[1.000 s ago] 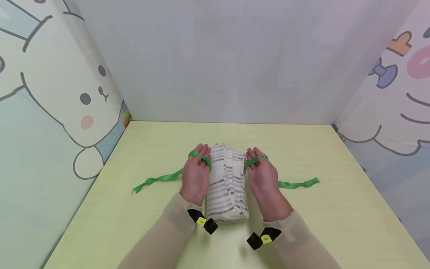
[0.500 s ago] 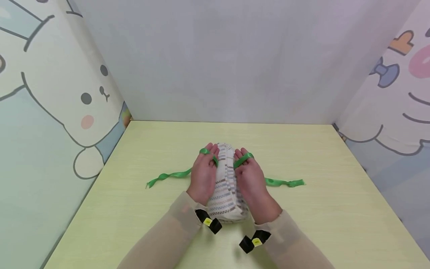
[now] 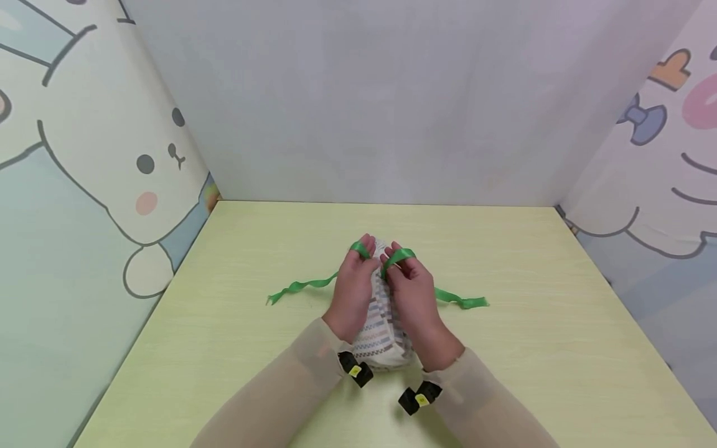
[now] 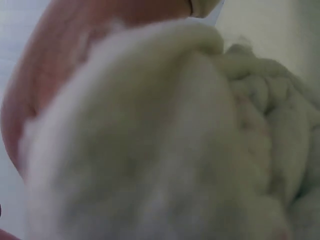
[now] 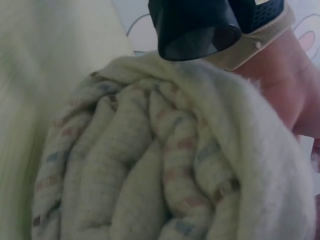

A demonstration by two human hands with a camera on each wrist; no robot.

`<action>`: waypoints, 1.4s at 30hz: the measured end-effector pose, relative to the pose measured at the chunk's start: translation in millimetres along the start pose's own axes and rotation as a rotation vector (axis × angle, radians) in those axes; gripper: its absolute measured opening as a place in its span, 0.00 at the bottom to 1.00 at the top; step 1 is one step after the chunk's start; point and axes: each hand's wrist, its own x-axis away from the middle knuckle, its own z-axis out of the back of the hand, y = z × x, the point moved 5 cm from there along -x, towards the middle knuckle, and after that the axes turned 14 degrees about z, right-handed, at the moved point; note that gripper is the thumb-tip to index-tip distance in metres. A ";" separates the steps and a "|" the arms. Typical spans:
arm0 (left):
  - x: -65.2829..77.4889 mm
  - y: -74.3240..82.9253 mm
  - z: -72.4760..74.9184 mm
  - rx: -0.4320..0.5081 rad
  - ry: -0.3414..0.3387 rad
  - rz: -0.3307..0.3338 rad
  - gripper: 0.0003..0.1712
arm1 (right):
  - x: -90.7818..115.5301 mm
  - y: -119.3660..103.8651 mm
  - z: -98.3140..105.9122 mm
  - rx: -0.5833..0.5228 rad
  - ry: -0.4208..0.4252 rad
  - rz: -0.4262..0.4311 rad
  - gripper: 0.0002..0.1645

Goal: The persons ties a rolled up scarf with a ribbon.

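Observation:
A rolled, patterned cream cloth (image 3: 381,336) lies lengthwise on the table between my hands, its upper part mostly covered by them. My left hand (image 3: 351,289), on its left side, holds a green ribbon (image 3: 302,286) that crosses the fingers and trails off left. My right hand (image 3: 414,295) holds the ribbon across its fingers from the right side, with the other tail trailing right. Both hands are palm up, fingertips close together over the roll. The right wrist view shows the layered end of the cloth (image 5: 135,165); in the left wrist view the blurred cloth (image 4: 150,140) fills the middle.
The pale yellow table (image 3: 224,373) extends to both sides. A plain light backdrop (image 3: 358,112) stands behind it, with cartoon-printed panels (image 3: 101,155) at left and right. A small black camera (image 3: 355,370) is strapped at each wrist.
Both hands have moved inward over the cloth roll, their fingertips nearly meeting. The ribbon tails have been drawn inward with them. The thumbs have come in towards the ribbon.

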 end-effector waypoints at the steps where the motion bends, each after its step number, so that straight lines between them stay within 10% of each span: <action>1: -0.3 -0.1 -1.8 -0.002 -0.010 0.001 0.34 | -0.2 -0.2 -0.1 0.040 -0.015 0.019 0.22; 8: 1.3 0.7 -12.1 -0.032 -0.068 -0.021 0.35 | -0.4 -4.6 -2.7 0.225 -0.075 0.116 0.22; 17: 1.3 2.4 -14.3 -0.146 0.032 0.010 0.31 | -6.7 -4.0 -4.8 0.341 -0.113 0.197 0.21; 34: 0.3 0.8 -9.0 -0.163 0.048 -0.007 0.22 | -19.9 11.0 -1.2 0.331 -0.308 0.045 0.08; 42: 0.2 3.0 2.8 -0.162 0.089 0.006 0.22 | -18.3 6.7 3.3 0.341 -0.284 0.100 0.14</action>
